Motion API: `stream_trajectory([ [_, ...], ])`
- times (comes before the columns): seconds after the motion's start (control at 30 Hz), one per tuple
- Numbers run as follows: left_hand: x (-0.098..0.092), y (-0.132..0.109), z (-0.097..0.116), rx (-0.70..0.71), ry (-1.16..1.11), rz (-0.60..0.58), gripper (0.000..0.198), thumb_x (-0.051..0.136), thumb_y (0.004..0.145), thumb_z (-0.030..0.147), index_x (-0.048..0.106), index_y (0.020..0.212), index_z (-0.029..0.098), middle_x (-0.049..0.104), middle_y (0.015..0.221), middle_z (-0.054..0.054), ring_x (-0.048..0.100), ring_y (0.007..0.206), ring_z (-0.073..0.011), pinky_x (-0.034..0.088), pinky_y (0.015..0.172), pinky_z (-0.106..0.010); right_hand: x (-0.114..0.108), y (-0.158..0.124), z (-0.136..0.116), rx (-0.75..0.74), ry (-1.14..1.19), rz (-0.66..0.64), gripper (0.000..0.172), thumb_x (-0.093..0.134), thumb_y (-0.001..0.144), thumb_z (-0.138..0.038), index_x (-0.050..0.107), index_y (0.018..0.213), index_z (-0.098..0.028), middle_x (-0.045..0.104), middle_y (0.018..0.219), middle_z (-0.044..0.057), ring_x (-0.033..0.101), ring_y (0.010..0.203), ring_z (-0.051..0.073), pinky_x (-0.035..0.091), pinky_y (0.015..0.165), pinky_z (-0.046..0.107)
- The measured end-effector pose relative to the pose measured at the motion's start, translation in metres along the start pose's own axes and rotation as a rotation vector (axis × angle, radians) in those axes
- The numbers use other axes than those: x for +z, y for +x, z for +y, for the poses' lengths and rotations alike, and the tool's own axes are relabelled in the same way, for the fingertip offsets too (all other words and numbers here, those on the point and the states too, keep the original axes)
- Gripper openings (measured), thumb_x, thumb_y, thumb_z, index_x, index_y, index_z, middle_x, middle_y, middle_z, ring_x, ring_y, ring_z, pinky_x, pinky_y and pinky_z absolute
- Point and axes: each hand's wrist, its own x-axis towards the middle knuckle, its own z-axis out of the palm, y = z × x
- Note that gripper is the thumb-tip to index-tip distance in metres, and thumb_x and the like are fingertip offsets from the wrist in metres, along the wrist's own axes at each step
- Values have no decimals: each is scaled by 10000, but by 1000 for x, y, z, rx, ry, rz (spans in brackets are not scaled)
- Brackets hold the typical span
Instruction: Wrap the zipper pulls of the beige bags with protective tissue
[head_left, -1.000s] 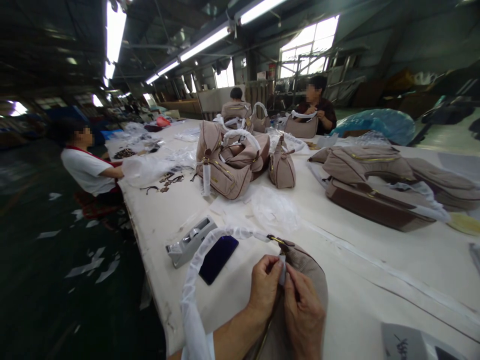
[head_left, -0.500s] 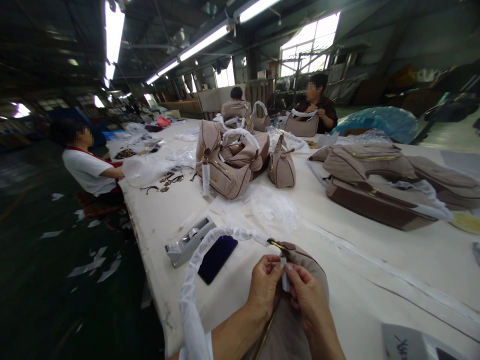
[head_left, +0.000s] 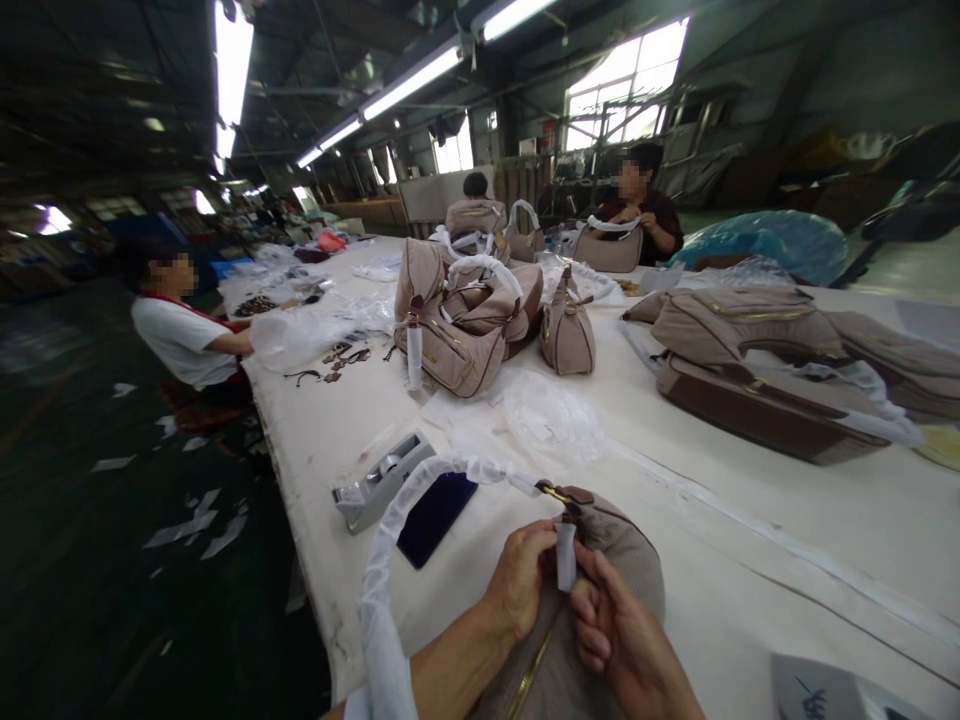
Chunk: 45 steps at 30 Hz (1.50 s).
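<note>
A taupe handbag [head_left: 622, 550] lies right in front of me at the near edge of the long white table [head_left: 750, 500]. Its handle [head_left: 409, 510] is wrapped in white paper and arches to the left. My left hand [head_left: 521, 575] and my right hand [head_left: 611, 625] meet at the bag's near end. Both pinch a small white wrapped tab [head_left: 565, 556] that hangs from the gold hardware. The fingers of both hands are closed round it.
A tape dispenser [head_left: 379, 480] and a dark blue phone [head_left: 436, 517] lie to the left of the bag. Finished handbags [head_left: 465, 320] stand mid-table, flat ones [head_left: 757, 360] on the right. A person in white [head_left: 184, 335] sits left; another person [head_left: 637, 215] works at the far end.
My right hand has slid down and towards me, and the white tab now stands upright between both hands. The bag has barely moved.
</note>
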Motion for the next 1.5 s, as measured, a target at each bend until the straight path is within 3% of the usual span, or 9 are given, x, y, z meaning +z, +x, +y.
stream_trajectory([
  [0.1, 2, -2, 1, 1, 12, 35, 251, 513, 781, 334, 657, 749, 131, 598, 685, -51, 528, 656, -157, 402, 654, -267, 1, 0, 2, -48, 36, 0, 582, 651, 702, -553, 527, 1171, -232, 440, 471, -104, 280, 296, 29, 227, 294, 149],
  [0.23, 2, 0, -2, 22, -1, 71, 230, 668, 682, 291, 652, 852, 138, 639, 789, -56, 561, 711, -152, 416, 691, -249, 10, -3, 6, -240, -27, 115, 603, 669, 682, -565, 554, 1142, -193, 406, 474, -110, 289, 316, 24, 234, 310, 147],
  [0.33, 1, 2, -5, 37, -46, 109, 270, 691, 684, 344, 633, 851, 139, 642, 777, -55, 573, 700, -150, 425, 688, -252, 13, -6, 11, -348, -74, 141, 616, 658, 699, -560, 530, 1182, -199, 434, 505, -99, 330, 345, 29, 249, 330, 144],
  [0.57, 3, 3, -4, 16, -104, 116, 286, 758, 636, 304, 616, 814, 130, 636, 747, -39, 557, 639, -119, 424, 645, -238, 11, -5, 18, -402, 54, 189, 580, 727, 661, -481, 553, 1143, -210, 455, 528, -95, 357, 365, 24, 270, 340, 129],
  [0.77, 1, -1, -8, 47, -12, 40, 259, 770, 610, 227, 674, 822, 113, 661, 788, -61, 572, 702, -132, 423, 692, -231, 9, -9, 22, -410, 172, 200, 517, 756, 631, -461, 600, 1049, -200, 436, 518, -98, 346, 348, 15, 269, 331, 128],
  [1.03, 0, -3, -10, -75, -9, 65, 227, 781, 574, 237, 677, 717, 94, 640, 646, -40, 513, 547, -94, 390, 562, -208, 0, -16, 24, -405, 322, 260, 457, 797, 587, -417, 630, 936, -175, 438, 534, -99, 348, 351, 2, 295, 322, 125],
  [1.2, 3, -6, -7, -123, -48, 69, 241, 797, 550, 248, 669, 682, 95, 627, 612, -35, 506, 522, -86, 382, 533, -199, -9, -20, 23, -489, 336, 311, 425, 793, 587, -406, 621, 922, -208, 475, 575, -95, 346, 351, -2, 291, 329, 122],
  [1.37, 5, -8, -6, -131, -45, 40, 248, 798, 555, 264, 670, 683, 95, 617, 596, -27, 499, 514, -82, 376, 525, -196, -15, -20, 23, -528, 89, 424, 471, 782, 591, -465, 619, 935, -186, 528, 580, -75, 380, 367, 19, 286, 339, 137],
  [1.5, 5, -8, -8, -109, -4, 44, 281, 797, 560, 285, 677, 717, 85, 627, 608, -39, 507, 513, -93, 373, 519, -208, -13, -14, 22, -567, -236, 499, 478, 720, 654, -516, 624, 956, -158, 477, 443, -79, 372, 378, 53, 278, 364, 162],
])
